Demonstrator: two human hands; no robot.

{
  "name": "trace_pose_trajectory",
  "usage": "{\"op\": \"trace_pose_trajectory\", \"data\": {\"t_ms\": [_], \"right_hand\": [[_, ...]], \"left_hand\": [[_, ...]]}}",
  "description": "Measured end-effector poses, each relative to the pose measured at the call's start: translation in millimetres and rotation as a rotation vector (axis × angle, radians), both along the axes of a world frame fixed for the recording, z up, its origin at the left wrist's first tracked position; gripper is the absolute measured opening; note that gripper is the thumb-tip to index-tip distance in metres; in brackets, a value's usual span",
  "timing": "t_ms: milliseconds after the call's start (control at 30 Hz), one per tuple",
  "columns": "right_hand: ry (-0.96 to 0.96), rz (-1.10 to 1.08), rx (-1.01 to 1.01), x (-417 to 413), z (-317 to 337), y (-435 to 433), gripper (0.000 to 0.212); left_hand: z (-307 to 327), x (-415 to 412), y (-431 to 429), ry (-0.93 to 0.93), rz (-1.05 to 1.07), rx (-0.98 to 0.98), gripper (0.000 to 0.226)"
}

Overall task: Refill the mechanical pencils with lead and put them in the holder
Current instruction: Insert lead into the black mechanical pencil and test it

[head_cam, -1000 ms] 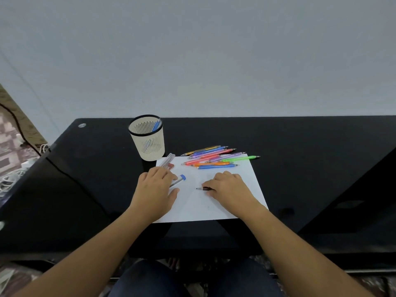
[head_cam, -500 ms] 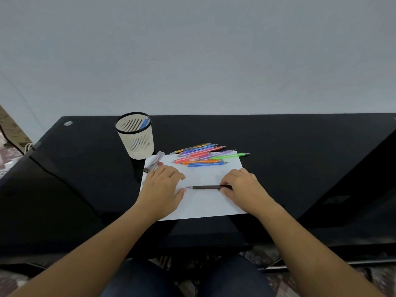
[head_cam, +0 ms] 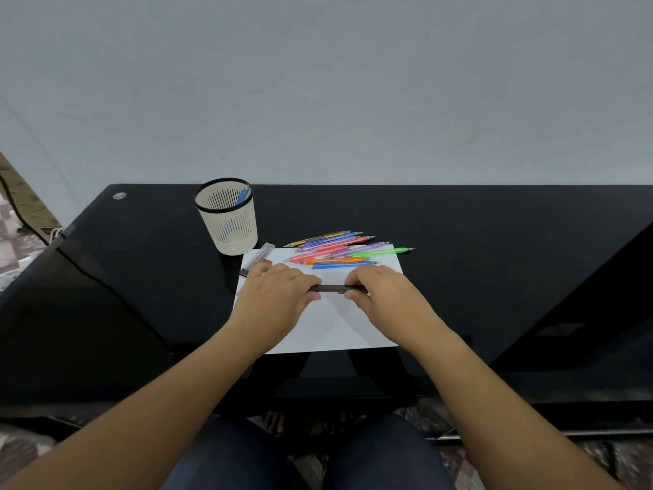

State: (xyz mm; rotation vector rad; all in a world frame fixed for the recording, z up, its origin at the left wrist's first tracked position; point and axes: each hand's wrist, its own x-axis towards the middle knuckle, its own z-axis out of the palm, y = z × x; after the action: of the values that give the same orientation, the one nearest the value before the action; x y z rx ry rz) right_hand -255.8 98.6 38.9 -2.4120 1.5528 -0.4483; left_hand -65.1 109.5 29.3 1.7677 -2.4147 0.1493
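Tabletop (head_cam: pixel 494 277) black and glossy, set against a plain pale grey wall (head_cam: pixel 318 83). Patterned floor (head_cam: pixel 14 256) shows at far left. White paper sheet (head_cam: pixel 335 327) lies on the tabletop in front of the person.

Cream slotted holder (head_cam: pixel 229 228) with a black rim stands just off the sheet's far left corner, with one blue pencil (head_cam: pixel 242 196) leaning inside. Clear lead case (head_cam: pixel 257 258) lies beside the holder's base. A pile of coloured mechanical pencils (head_cam: pixel 339 249) lies along the sheet's far edge, tips pointing right.

Dark pencil (head_cam: pixel 330 288) is level over the sheet, crosswise. Left hand (head_cam: pixel 275 295) grips its left end with curled fingers. Right hand (head_cam: pixel 385 295) pinches its right end between thumb and fingers. The pencil is near the pile and well apart from the holder.
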Motion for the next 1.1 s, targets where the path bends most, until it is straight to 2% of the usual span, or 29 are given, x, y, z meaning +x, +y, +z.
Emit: {"op": "trace_pose_trajectory", "data": {"t_ms": [133, 300, 433, 833, 1100], "right_hand": [[-0.004, 0.005, 0.039, 8, -2, 2, 0.02], [-0.078, -0.012, 0.036, 6, -7, 2, 0.028], [-0.147, -0.043, -0.003, 1, -12, 0, 0.027], [-0.241, -0.132, -0.082, 8, -21, 3, 0.032], [-0.231, -0.114, -0.058, 10, -18, 4, 0.022]], "left_hand": [[-2, 5, 7, 0.048, -0.043, -0.046, 0.04], [-9, 14, 7, 0.121, -0.026, -0.196, 0.023], [-11, 22, 7, 0.192, -0.006, -0.299, 0.018], [-19, 24, 6, 0.235, 0.026, -0.32, 0.018], [-22, 26, 7, 0.229, 0.056, -0.302, 0.016]]}}
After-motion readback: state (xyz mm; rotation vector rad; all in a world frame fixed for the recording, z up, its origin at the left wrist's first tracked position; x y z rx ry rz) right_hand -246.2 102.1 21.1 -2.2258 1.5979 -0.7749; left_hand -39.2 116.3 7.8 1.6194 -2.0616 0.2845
